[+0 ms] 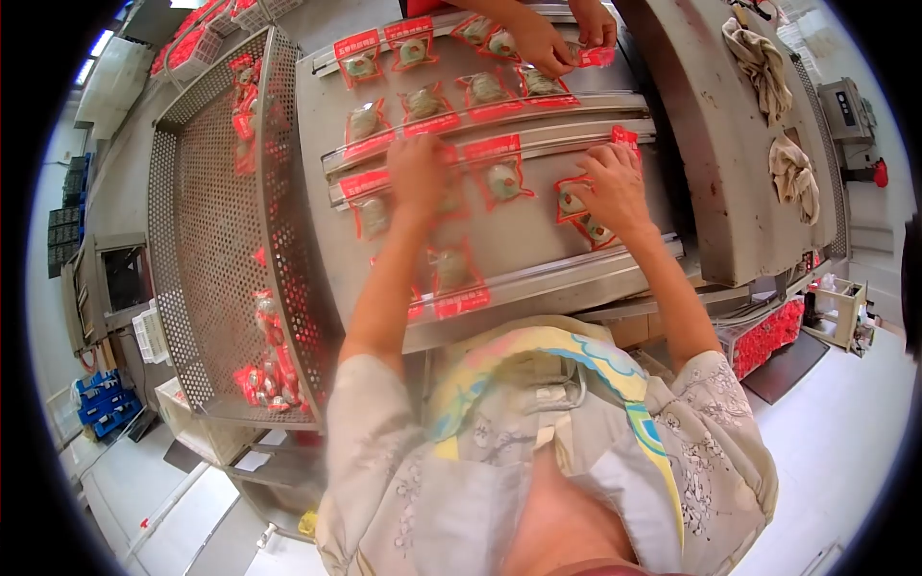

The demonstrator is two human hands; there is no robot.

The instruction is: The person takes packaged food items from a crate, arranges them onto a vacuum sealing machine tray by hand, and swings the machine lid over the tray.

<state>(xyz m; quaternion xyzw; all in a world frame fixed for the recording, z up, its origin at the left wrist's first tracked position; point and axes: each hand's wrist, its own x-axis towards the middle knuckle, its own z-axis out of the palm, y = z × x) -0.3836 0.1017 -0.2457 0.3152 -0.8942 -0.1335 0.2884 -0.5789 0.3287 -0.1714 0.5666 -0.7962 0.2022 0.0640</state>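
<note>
Steel tabletop (543, 230) spans the upper centre of the frame; perforated tray (192, 269) stands at left. Left hand (420, 178), centre, blurred: finger state cannot be told. Right hand (618, 190), right of centre: fingers bent over red-edged packets (570, 202), clamping not determinable. Similar packets (502, 180) lie in rows across the tabletop.

In white on red, Chinese characters are printed on the top pouch (359, 62), left of centre in the upper frame; the first seems to be 五, while the rest are too small to be read surely. Similar lettering, too blurred to be read, is borne by the middle pouch (500, 175), upper centre.
</note>
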